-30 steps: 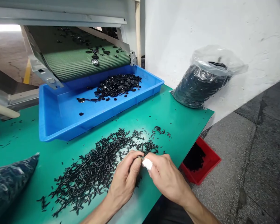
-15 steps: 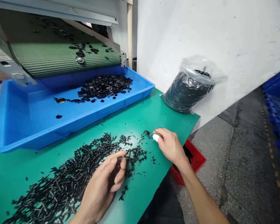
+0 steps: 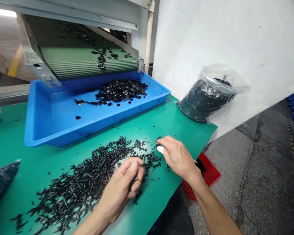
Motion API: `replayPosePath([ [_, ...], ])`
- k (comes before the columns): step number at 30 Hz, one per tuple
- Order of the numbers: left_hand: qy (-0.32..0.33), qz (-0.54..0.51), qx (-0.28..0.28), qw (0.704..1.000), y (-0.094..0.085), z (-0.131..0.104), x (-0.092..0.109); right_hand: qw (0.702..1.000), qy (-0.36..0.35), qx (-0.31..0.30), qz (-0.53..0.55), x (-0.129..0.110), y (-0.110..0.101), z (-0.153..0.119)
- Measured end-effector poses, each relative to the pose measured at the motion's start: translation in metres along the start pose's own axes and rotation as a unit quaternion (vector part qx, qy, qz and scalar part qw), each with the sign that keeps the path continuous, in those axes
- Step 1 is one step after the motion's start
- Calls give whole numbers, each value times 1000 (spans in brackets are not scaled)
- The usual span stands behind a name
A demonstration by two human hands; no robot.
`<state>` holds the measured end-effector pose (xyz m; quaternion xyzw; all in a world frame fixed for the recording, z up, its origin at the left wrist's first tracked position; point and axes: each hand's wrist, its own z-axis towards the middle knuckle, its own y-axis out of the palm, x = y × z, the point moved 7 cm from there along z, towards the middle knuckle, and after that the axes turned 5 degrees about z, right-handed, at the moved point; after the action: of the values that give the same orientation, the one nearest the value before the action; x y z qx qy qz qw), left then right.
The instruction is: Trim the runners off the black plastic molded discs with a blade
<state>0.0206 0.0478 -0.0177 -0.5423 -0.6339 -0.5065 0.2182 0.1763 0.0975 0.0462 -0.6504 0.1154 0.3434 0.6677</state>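
My left hand (image 3: pixel 123 184) is over the right part of a pile of small black plastic pieces (image 3: pixel 93 173), thin sticks and crosses. Its thumb and index finger press together and the other fingers curl in; anything between them is hidden. To the right, my right hand (image 3: pixel 177 158) is closed at the pile's right end, near a few loose pieces. It seems to grip a thin tool (image 3: pixel 195 161), mostly hidden, whose pale end pokes out behind the hand. White tape (image 3: pixel 160 149) wraps one fingertip.
Behind the pile, a blue tray (image 3: pixel 100 125) holds round black parts (image 3: pixel 122 89) below a green conveyor belt (image 3: pixel 88 68). A clear bag (image 3: pixel 205 98) of black parts leans on the white wall. Another bag (image 3: pixel 2 179) lies left. A red bin (image 3: pixel 210 173) is below the table's right edge.
The view has swung left, showing the bag at the left edge. My left hand's thumb and fingertips have come closer together. My right hand stays at the pile's right end.
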Motion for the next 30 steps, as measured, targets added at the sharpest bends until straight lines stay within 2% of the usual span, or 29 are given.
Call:
replayPosePath([
  [5,27,59,-20,998,3,-2,-6,989,-61,-42,130,-45,12,-22],
  [10,19,42,-31,998,0,-2,-9,983,-56,-45,166,-55,19,-32],
  [14,28,-20,-2,999,-1,-2,-2,993,-34,-35,103,-46,22,-43],
  [19,43,-15,14,999,1,-3,1,1000,-10,23,-1,-38,31,-54],
  [24,51,4,36,998,-2,-6,-3,996,-24,57,-68,-47,38,-57],
  [30,56,-8,48,997,-3,-6,-4,994,-33,73,-78,-53,40,-57],
])
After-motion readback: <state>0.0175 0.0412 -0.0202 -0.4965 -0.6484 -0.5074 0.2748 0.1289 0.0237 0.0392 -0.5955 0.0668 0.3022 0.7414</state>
